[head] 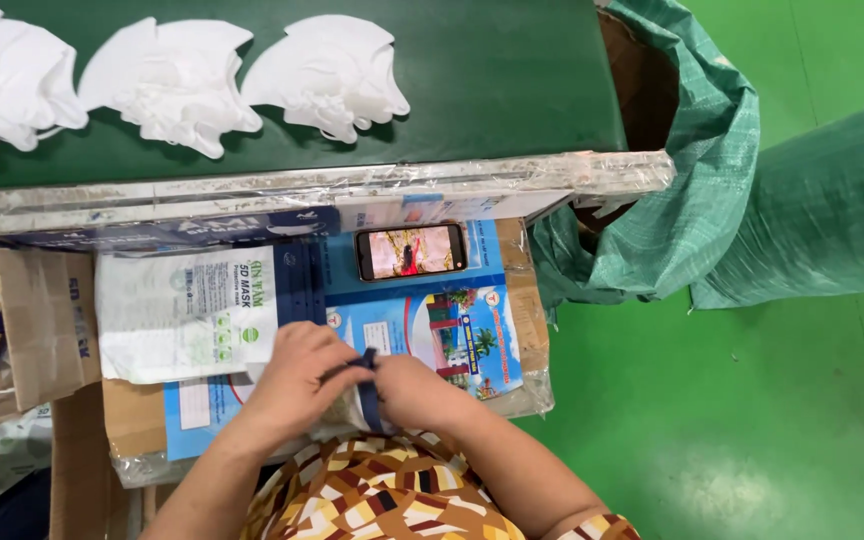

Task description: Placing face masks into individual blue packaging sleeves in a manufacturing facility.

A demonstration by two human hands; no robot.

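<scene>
a: both hands, left hand (297, 375) and right hand (407, 390), pinched a dark blue strip (369, 395) over the packets (187, 315).
b: risk?
a: it could've slipped; the phone (411, 251) distracted, masks (322, 70) lay beyond.

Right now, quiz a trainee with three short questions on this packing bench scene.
1. True or false: the black smartphone lying on the blue printed sheet has its screen lit.
2. How many white folded face masks lie on the dark green conveyor belt?
3. What do the left hand and right hand pinch between them: A) a dark blue strip, B) a white bag, C) a pen?

Key: 1 true; 2 three, the leftmost cut off by the picture edge; 3 A.
</scene>
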